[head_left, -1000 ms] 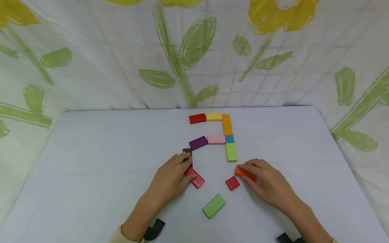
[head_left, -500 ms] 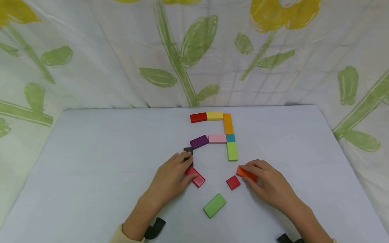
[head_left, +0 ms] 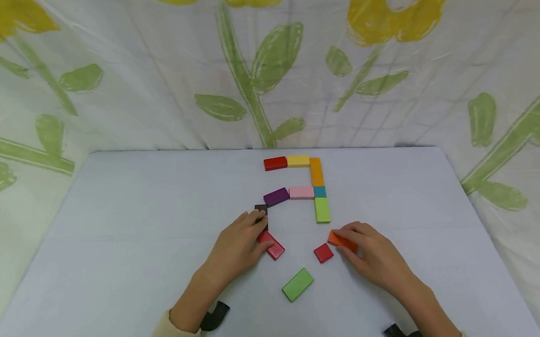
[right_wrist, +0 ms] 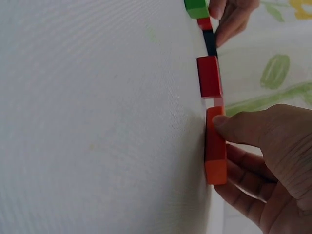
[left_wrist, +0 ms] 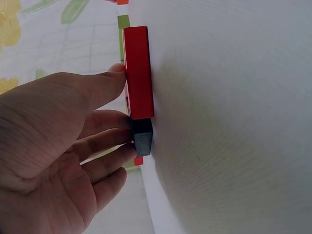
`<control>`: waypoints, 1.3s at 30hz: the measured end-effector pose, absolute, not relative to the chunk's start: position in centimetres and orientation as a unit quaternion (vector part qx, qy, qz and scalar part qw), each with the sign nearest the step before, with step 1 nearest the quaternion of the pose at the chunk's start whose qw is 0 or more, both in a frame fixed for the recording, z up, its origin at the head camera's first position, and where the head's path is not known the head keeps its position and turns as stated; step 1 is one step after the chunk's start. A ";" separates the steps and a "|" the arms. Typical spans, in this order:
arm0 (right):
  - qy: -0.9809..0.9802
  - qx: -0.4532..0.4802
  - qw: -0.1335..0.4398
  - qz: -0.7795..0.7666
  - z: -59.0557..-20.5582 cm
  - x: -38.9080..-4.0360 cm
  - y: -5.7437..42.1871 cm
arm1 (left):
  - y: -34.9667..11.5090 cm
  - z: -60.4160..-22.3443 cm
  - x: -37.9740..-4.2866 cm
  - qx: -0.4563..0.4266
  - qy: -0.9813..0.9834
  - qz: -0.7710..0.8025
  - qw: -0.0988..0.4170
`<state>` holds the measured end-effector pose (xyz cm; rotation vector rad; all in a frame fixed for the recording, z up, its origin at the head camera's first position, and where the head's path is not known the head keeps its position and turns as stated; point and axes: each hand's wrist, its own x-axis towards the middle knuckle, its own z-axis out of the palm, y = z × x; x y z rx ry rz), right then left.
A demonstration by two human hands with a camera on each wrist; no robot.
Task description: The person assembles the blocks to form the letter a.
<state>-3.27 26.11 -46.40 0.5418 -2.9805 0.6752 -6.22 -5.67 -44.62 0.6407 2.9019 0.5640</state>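
Note:
My left hand (head_left: 234, 245) lies over the black block (head_left: 259, 207), its fingertips on that block and its thumb on the pinkish-red block (head_left: 274, 250). In the left wrist view, the red block (left_wrist: 139, 73) meets the end of the black one (left_wrist: 142, 137). My right hand (head_left: 375, 252) pinches an orange block (head_left: 340, 240) between thumb and fingers, and it stays down at the table. Part of the orange block is hidden by the fingers. Just left of it sits a small red block (head_left: 323, 253), and nearer me a green block (head_left: 297, 285) lies slanted.
A row of joined blocks runs behind: dark red (head_left: 275, 163), yellow (head_left: 298, 160), amber (head_left: 316, 171), teal (head_left: 320, 192), lime (head_left: 322, 210), pink (head_left: 301, 193) and purple (head_left: 276, 197). They lie on a white table (head_left: 140, 204) before a flower-printed curtain (head_left: 157, 68).

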 end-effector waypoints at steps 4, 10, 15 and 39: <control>-0.960 0.175 0.020 0.218 -46.3 -3.2 26.0 | -5.7 -44.6 -6.2 0.211 0.958 0.186 0.056; -0.953 0.191 0.042 0.230 -46.0 -2.9 25.6 | -5.8 -44.5 -6.2 0.212 0.958 0.187 0.057; -0.941 0.231 0.074 0.238 -45.8 -2.6 24.9 | -5.8 -44.5 -6.1 0.212 0.957 0.190 0.057; -0.941 0.264 0.078 0.198 -46.1 -1.1 22.6 | -5.8 -44.5 -6.2 0.207 0.959 0.185 0.061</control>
